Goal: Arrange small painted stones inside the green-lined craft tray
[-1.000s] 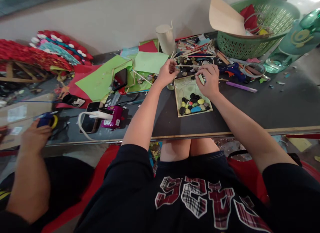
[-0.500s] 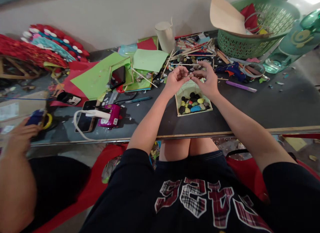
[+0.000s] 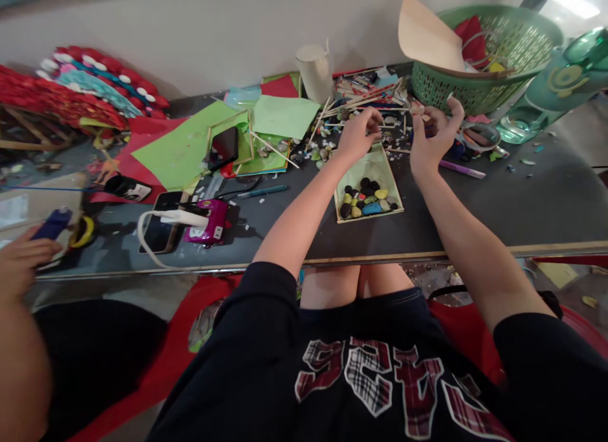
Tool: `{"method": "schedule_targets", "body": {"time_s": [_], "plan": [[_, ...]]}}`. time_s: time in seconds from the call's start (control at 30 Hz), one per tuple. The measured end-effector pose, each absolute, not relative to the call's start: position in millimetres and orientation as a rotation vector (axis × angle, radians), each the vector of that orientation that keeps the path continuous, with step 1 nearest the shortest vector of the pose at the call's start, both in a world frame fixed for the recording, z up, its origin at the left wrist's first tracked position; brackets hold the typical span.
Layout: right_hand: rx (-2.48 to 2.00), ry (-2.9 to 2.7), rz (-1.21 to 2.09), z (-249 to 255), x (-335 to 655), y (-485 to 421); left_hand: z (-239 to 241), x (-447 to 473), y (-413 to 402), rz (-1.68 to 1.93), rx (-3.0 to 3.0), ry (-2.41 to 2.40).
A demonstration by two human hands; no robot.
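Low over loose pebbles and scraps, my left hand (image 3: 360,137) has bent fingers, with a gap between thumb and fingertips and nothing visible in it. My right hand (image 3: 434,141) is raised by the basket, its thumb and index finger close together around something small and brownish that I cannot make out; another finger sticks up. Between my forearms lies a shallow pale tray (image 3: 392,176) with black, yellow and blue stones (image 3: 372,208) gathered at its near end. A purple marker (image 3: 463,170) lies beside my right wrist. A blue glue gun is mostly hidden behind the right hand.
Thin sticks (image 3: 354,103) and a white cup (image 3: 314,71) stand behind my hands. A green basket (image 3: 479,90) and a bottle (image 3: 536,103) are at right. Left are green paper (image 3: 185,141), phones, and a purple power adapter (image 3: 208,221). Another person's hand (image 3: 21,258) holds a dark blue object.
My hands were together above the tray, fingertips on a small piece; now they are apart. The right hand moved right toward the basket, the left slightly right. The co-worker's hand shifted left.
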State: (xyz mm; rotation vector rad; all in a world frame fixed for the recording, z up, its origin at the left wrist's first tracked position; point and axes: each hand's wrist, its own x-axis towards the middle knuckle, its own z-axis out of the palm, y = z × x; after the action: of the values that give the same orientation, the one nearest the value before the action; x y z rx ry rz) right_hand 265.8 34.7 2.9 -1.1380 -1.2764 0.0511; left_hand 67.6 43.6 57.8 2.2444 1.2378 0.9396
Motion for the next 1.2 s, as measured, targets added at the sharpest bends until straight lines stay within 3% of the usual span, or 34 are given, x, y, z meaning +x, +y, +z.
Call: {"method": "schedule_targets", "body": {"time_s": [0.2,0.47,0.73,1.03,1.2], "plan": [[-1.135,-1.22,0.179,9.4,253.7,23.1,66.1,94.2,46.5,0.871,2.247,1.298],[-1.079,-1.217,0.119,14.3,246.2,18.6,78.7,98.3,35.4,0.574,2.498,1.516],[-1.044,-1.246,0.2,3.0,252.8,27.5,58.1,89.5,34.5,0.664,2.663,1.392],[-1.087,-1.301,0.132,-6.9,255.2,30.6,39.5,83.7,48.1,0.922,2.326,1.356],[-1.077,-1.297,0.074,-1.1,250.1,22.8,42.4,83.2,40.8,0.814,2.554,1.438]]}}
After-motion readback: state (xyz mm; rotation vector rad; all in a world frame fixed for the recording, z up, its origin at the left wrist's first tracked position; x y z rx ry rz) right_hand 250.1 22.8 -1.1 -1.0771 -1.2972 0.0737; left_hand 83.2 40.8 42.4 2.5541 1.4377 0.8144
